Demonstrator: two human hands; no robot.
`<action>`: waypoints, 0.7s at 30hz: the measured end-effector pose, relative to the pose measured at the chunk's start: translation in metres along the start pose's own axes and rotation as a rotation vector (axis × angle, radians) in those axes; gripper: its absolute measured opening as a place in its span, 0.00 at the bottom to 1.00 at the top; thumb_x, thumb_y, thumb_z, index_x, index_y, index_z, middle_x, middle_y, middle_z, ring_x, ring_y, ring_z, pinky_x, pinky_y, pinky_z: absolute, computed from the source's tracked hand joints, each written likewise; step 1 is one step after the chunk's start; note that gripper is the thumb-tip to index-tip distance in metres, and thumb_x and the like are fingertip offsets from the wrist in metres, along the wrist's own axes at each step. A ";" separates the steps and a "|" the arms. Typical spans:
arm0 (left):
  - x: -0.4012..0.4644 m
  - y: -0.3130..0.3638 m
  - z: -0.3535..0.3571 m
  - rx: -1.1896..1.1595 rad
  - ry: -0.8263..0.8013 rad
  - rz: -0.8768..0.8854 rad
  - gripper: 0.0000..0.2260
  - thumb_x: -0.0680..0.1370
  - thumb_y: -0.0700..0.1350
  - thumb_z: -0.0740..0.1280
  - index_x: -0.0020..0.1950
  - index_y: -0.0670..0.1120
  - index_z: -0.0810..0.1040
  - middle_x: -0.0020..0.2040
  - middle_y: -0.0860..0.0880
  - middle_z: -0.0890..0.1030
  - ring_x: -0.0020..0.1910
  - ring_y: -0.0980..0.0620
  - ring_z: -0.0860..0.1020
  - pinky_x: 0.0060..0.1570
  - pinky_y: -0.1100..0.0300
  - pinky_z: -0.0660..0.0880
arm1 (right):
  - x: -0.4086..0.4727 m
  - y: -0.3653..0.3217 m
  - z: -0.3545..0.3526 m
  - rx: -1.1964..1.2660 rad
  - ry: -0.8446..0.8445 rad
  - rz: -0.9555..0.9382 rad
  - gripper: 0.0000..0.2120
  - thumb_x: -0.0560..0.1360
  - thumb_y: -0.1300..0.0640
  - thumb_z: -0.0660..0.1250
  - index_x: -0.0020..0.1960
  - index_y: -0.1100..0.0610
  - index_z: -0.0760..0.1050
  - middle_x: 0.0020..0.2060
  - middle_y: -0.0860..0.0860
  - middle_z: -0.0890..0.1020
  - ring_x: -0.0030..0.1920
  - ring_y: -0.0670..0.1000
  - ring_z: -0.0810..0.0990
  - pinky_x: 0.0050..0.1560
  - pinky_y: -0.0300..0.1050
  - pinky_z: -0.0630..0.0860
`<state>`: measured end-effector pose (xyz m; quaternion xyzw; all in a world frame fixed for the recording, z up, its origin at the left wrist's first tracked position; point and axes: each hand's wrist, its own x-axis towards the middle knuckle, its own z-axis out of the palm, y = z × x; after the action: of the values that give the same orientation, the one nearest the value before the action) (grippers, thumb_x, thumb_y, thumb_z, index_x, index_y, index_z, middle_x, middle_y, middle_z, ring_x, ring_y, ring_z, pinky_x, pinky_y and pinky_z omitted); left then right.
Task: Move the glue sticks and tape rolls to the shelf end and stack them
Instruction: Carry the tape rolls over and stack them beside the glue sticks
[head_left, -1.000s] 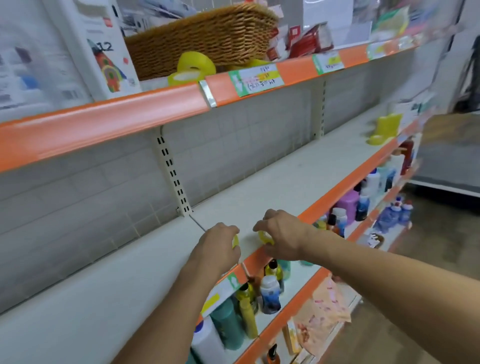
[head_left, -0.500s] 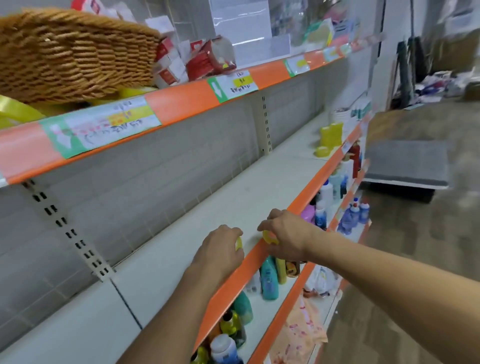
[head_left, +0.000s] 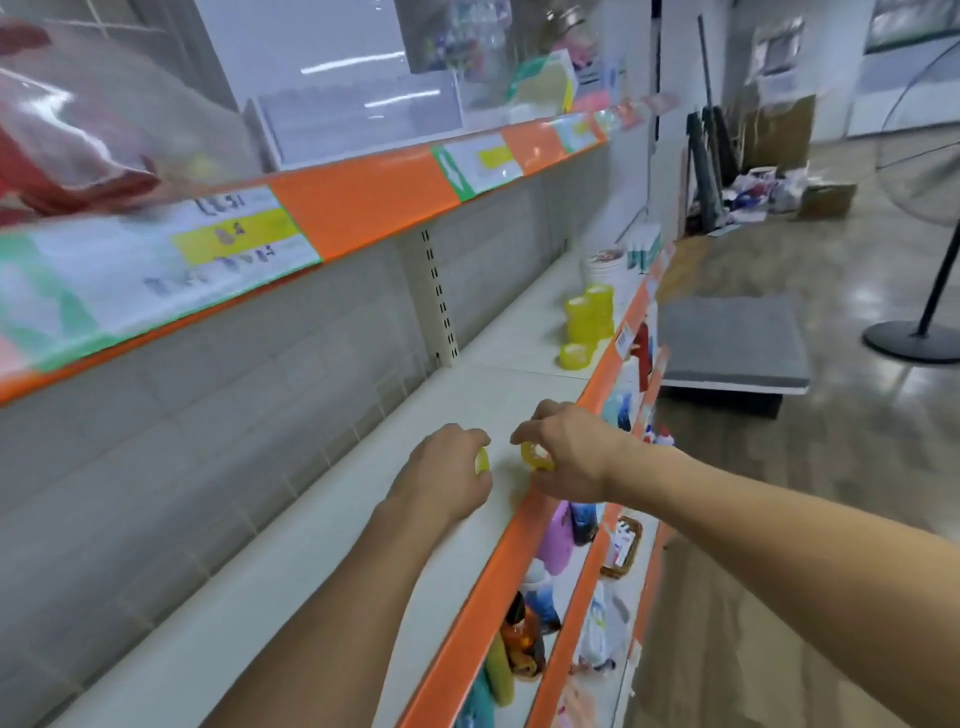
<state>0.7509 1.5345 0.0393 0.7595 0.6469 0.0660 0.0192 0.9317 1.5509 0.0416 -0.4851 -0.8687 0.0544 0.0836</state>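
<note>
Orange trim: the shelf's front edge (head_left: 467, 613) ran from the lower centre of the frame up toward the right of centre, marking the line both hands travelled along.
Left hand: at centre frame, the left hand (head_left: 441, 478) hung just above the white shelf board (head_left: 311, 545), fingers curled round a yellow tape roll (head_left: 482, 461) of which only a sliver showed; the closed grip apparently kept the roll secure in carrying.
Right hand: just right of it, the right hand (head_left: 566, 452) pinched a second yellow tape roll (head_left: 535, 457) by its rim between thumb and fingers, the ring's open middle facing the camera, a hold that would probably let it be set flat on a pile.
Stack: toward the right of centre, well apart from both hands, stacked yellow tape rolls (head_left: 589, 317) stood near the shelf end, one loose roll (head_left: 576, 356) lying just in front, evidently the place the carried pair was bound for.
Glue sticks: none could be made out.
Lower shelves: bottles (head_left: 556, 540) stood beneath the orange edge.
</note>
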 end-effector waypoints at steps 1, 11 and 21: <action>0.012 0.003 0.002 -0.005 0.002 0.012 0.21 0.78 0.50 0.64 0.72 0.53 0.72 0.64 0.48 0.75 0.63 0.47 0.74 0.60 0.55 0.73 | 0.007 0.009 -0.001 -0.004 -0.002 0.003 0.28 0.74 0.51 0.69 0.73 0.53 0.70 0.61 0.57 0.74 0.60 0.60 0.76 0.60 0.48 0.73; 0.123 0.039 0.027 -0.086 0.003 0.029 0.22 0.78 0.50 0.65 0.72 0.51 0.71 0.65 0.48 0.75 0.64 0.48 0.73 0.61 0.58 0.69 | 0.072 0.121 -0.023 0.007 0.001 0.016 0.28 0.72 0.53 0.71 0.71 0.55 0.72 0.60 0.57 0.75 0.61 0.57 0.76 0.60 0.46 0.72; 0.235 0.110 0.040 -0.220 0.089 -0.172 0.23 0.76 0.49 0.69 0.69 0.45 0.72 0.60 0.44 0.77 0.61 0.46 0.75 0.59 0.53 0.72 | 0.171 0.241 -0.069 -0.043 0.006 -0.203 0.28 0.72 0.52 0.71 0.72 0.52 0.72 0.59 0.55 0.75 0.61 0.56 0.76 0.59 0.48 0.73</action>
<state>0.8997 1.7502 0.0298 0.6910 0.6986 0.1683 0.0791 1.0582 1.8236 0.0831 -0.3965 -0.9141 0.0253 0.0808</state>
